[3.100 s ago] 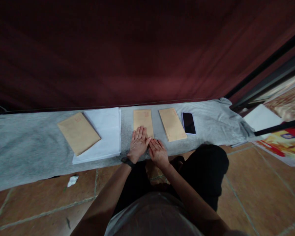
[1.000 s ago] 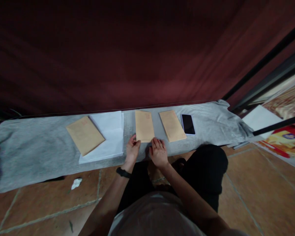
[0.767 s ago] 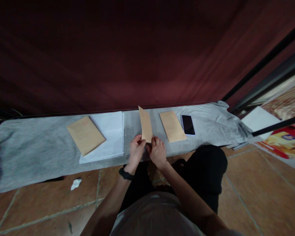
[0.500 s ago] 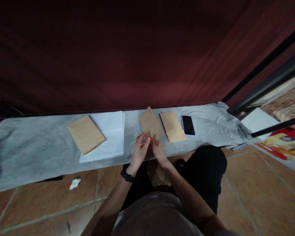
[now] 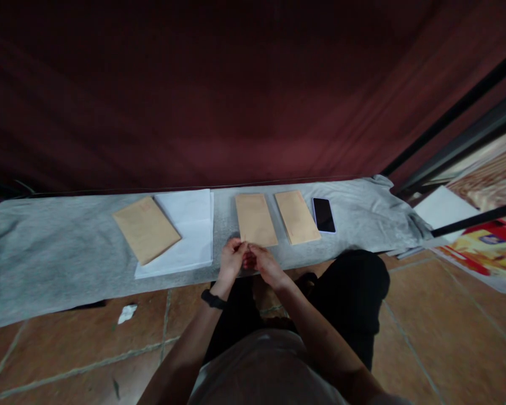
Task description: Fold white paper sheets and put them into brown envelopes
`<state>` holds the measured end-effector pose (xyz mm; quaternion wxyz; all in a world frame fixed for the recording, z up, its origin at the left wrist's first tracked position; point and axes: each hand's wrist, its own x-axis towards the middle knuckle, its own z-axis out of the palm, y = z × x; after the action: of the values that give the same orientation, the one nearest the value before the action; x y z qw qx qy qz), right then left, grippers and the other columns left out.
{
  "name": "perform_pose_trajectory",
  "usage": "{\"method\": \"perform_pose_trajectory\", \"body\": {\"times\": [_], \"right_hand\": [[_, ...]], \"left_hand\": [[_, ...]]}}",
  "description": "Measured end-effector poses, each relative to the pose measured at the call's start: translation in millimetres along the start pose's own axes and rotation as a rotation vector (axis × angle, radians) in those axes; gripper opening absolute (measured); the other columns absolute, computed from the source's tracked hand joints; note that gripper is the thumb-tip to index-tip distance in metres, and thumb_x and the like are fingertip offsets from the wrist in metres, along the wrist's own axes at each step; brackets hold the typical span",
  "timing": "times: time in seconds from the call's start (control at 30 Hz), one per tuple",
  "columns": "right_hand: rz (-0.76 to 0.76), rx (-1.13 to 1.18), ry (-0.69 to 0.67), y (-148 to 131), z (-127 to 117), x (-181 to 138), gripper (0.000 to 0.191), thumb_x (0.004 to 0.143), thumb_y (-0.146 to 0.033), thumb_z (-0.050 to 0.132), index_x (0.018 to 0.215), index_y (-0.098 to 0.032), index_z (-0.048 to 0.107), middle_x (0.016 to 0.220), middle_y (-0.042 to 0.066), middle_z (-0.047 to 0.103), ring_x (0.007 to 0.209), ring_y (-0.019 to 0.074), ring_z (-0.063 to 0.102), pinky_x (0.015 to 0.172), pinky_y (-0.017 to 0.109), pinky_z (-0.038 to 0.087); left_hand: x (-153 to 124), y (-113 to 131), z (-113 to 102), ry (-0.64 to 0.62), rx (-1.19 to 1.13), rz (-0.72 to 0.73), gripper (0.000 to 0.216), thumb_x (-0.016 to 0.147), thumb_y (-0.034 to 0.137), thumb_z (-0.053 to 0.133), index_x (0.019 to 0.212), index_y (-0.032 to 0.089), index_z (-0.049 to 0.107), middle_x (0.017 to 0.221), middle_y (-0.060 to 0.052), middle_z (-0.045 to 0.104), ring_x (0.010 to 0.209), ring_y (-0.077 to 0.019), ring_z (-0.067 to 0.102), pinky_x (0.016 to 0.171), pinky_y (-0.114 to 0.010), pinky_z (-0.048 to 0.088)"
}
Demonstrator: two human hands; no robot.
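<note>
A brown paper envelope [image 5: 256, 218] stretches away from my hands above the grey cloth, its broad face towards me. My left hand [image 5: 233, 257] is closed at its near left corner, thumb and fingers pinched on the edge. Close beside it, my right hand [image 5: 268, 266] pinches the same near edge, the fingertips of both hands almost touching. Fingers partly cover that edge. Just right of this envelope lies a small stack of brown envelopes [image 5: 297, 217].
A dark-screened phone [image 5: 324, 215] lies right of the stack. To the left, another brown envelope [image 5: 147, 230] overlaps white paper sheets [image 5: 196, 225]. The grey cloth [image 5: 67, 247] covers a narrow bench against a dark red wall [image 5: 219, 112]. A crumpled tissue [image 5: 127, 313] is on the tiled floor.
The envelope between my hands has turned from a slanted position to nearly straight and looks flatter. Both hands have shifted slightly towards me, the left one also to the left.
</note>
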<state>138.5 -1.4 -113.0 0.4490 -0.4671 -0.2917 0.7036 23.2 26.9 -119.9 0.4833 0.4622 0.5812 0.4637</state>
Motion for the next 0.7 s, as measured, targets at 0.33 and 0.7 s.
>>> {"method": "perform_pose_trajectory", "body": {"times": [0.33, 0.7], "right_hand": [[-0.203, -0.470, 0.037, 1, -15, -18, 0.059, 0.099, -0.067, 0.038, 0.094, -0.019, 0.072, 0.089, 0.009, 0.076, 0.077, 0.0189, 0.070, 0.077, 0.034, 0.059], [-0.721, -1.592, 0.107, 14, -32, -31, 0.051, 0.104, -0.033, 0.047, 0.154, -0.020, 0.045, 0.161, 0.009, 0.043, 0.150, 0.0250, 0.037, 0.125, 0.047, 0.027]], "left_hand": [[5, -12, -18, 0.048, 0.104, -0.042, 0.018, 0.077, 0.038, 0.064, 0.073, 0.023, 0.056, 0.060, 0.004, 0.061, 0.049, -0.0145, 0.060, 0.052, -0.026, 0.048], [-2, -4, -18, 0.113, 0.439, 0.016, 0.014, 0.084, 0.032, 0.063, 0.093, 0.021, 0.065, 0.073, -0.003, 0.071, 0.066, -0.0214, 0.068, 0.064, -0.031, 0.049]]}}
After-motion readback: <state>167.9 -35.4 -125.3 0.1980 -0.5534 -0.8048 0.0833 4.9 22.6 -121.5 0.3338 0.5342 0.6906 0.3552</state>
